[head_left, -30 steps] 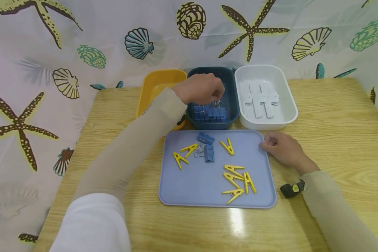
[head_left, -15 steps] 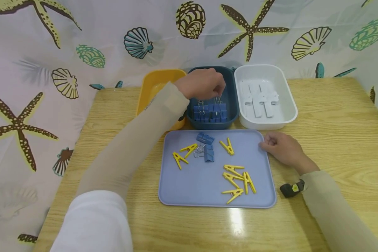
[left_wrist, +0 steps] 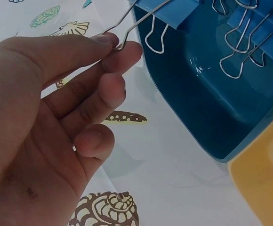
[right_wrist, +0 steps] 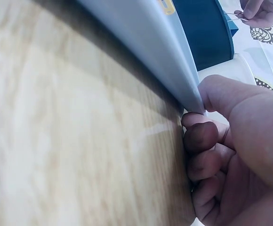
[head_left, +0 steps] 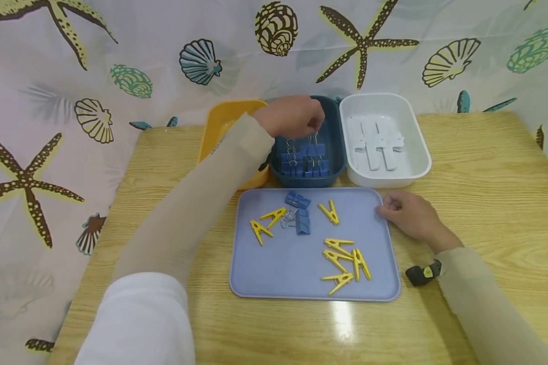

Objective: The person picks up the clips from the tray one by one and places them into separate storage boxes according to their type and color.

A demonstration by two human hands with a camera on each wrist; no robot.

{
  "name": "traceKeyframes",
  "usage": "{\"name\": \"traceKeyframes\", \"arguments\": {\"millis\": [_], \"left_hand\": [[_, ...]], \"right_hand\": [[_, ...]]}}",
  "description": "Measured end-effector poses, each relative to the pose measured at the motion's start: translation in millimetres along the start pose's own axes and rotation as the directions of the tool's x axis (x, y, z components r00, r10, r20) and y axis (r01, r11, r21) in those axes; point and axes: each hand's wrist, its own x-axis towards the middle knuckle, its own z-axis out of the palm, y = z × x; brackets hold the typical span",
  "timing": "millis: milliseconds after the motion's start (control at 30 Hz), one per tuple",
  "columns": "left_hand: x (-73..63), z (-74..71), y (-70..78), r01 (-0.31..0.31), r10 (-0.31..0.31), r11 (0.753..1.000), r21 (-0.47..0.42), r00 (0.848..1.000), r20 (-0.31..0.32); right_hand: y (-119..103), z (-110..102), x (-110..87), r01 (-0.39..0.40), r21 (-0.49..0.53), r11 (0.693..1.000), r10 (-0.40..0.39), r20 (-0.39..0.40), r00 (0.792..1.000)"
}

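Observation:
My left hand (head_left: 294, 115) is over the dark blue bin (head_left: 333, 116) and pinches a blue binder clip (head_left: 316, 149) by its wire handle. In the left wrist view, thumb and forefinger meet on that wire handle (left_wrist: 123, 36), while the other fingers are loosely bent. Several more binder clips (head_left: 292, 165) sit in the bin's near end. My right hand (head_left: 408, 213) grips the right edge of a pale blue-grey tray (head_left: 278, 276), thumb on the rim and curled fingers beneath. On the tray lie two blue binder clips (head_left: 303, 221) and several yellow clothespins (head_left: 335, 257).
Left of the blue bin stands a yellow bin (head_left: 212, 129), partly behind my left forearm. A white bin (head_left: 417, 147) with several white flat pieces (head_left: 379, 147) stands on its right. A patterned cloth (head_left: 237, 30) hangs behind the wooden table (head_left: 493, 203).
My left hand has moved slightly toward the back of the blue bin, and the binder clip it holds has shifted away from the others. The right hand and tray stay put.

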Motion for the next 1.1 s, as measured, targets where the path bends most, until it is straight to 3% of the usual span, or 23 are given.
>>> {"name": "traceKeyframes", "arguments": {"millis": [333,800,1100], "left_hand": [[4.1,0.4,-9.0,0.027,-0.027,1.000,0.013,1.000,0.005],[17.4,3.7,-13.6,0.087,-0.085,0.996,0.035,0.995,-0.054],[28.5,11.5,-25.4,0.129,-0.129,0.992,-0.003,0.990,-0.056]], "right_hand": [[1.0,0.7,0.1,0.011,0.008,1.000,-0.011,0.007,1.000],[0.7,0.0,-0.4,0.008,0.008,1.000,-0.008,0.008,1.000],[0.1,-1.1,-0.9,-0.004,0.000,1.000,0.004,0.009,1.000]]}}
